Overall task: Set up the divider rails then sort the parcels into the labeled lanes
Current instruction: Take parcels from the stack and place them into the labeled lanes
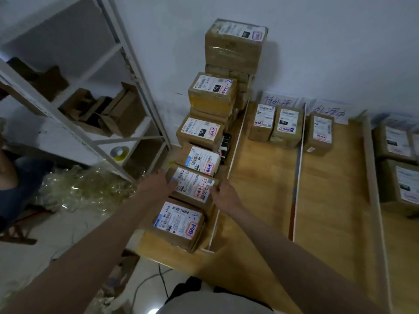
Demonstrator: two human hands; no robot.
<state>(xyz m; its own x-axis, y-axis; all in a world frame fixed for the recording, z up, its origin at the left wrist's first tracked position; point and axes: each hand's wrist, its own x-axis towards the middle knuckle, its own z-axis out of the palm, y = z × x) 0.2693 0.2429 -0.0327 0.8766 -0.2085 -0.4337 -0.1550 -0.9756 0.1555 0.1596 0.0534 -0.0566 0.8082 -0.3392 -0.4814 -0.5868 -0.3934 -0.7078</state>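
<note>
A cardboard parcel (192, 185) with a white shipping label lies on a stack at the table's left edge. My left hand (158, 181) grips its left side and my right hand (223, 193) grips its right side. More labeled parcels (200, 131) are stacked in a row along the left, behind and in front of it. White divider rails (297, 175) split the wooden table (260, 200) into lanes. Handwritten lane signs (277, 99) lean on the wall. Two parcels (275, 124) stand in the first lane, one parcel (319, 132) in the second, and further parcels (399, 159) at the right.
A white metal shelf (95, 96) with open cardboard boxes stands at the left. Crumpled clear plastic (84, 189) lies on the floor beneath it. Another person (13, 177) sits at the far left edge. A cable (163, 284) runs along the floor.
</note>
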